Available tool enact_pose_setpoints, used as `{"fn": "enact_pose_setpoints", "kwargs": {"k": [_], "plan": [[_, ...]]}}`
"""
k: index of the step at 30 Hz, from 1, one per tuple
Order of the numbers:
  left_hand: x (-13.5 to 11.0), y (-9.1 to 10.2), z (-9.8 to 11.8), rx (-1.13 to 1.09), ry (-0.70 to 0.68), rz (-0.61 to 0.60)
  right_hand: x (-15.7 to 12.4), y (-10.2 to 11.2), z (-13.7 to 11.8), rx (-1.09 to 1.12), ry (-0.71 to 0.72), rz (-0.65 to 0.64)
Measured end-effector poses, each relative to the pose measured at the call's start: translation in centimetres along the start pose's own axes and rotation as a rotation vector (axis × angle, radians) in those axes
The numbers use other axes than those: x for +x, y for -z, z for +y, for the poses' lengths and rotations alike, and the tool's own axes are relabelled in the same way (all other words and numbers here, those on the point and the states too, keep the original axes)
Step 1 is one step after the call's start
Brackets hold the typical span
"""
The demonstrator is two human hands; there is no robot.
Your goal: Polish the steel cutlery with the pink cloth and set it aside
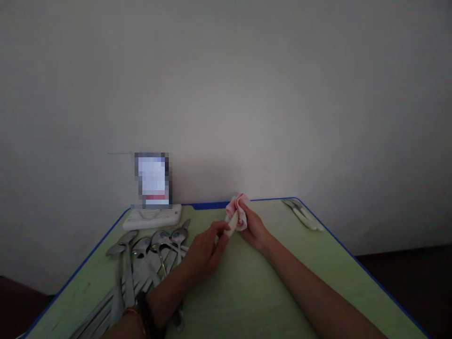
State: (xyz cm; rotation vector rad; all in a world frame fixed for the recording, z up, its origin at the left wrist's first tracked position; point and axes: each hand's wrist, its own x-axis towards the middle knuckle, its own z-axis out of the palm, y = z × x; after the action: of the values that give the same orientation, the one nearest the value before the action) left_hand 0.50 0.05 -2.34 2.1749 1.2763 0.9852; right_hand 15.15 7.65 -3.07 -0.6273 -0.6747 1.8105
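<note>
My left hand pinches the pale handle of a utensil over the middle of the table. The utensil's far end is hidden inside a folded pink-and-white cloth. My right hand is closed around that cloth from the right side, so the cloth wraps the utensil. What kind of utensil it is cannot be seen. Below and left of my left hand lies a pile of metal spoons and other cutlery, partly covered by my left forearm.
Utensils with cream handles, at least one a fork, lie at the table's back right. A phone-like screen, blurred, stands behind a white box-like stand at the back left. The green table has a blue edge and meets a plain wall.
</note>
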Motion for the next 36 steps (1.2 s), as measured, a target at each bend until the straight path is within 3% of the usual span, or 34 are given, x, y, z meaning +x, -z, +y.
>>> {"fn": "enact_pose_setpoints", "kwargs": {"k": [7,23,30,36], "plan": [[0.08,-0.09,-0.07,-0.041,-0.002,-0.037,-0.46,-0.16,-0.03,-0.091,0.023,-0.033],[0.08,-0.22,-0.04,0.028,-0.034,-0.001,-0.77,-0.45,-0.08,-0.169,-0.012,-0.044],[-0.14,0.10,-0.07,0.004,-0.094,0.060,-0.06,0.07,0.15,-0.038,0.056,0.061],[-0.15,0.30,0.17,0.011,-0.113,0.069,-0.72,-0.36,-0.12,-0.144,0.018,0.028]]}}
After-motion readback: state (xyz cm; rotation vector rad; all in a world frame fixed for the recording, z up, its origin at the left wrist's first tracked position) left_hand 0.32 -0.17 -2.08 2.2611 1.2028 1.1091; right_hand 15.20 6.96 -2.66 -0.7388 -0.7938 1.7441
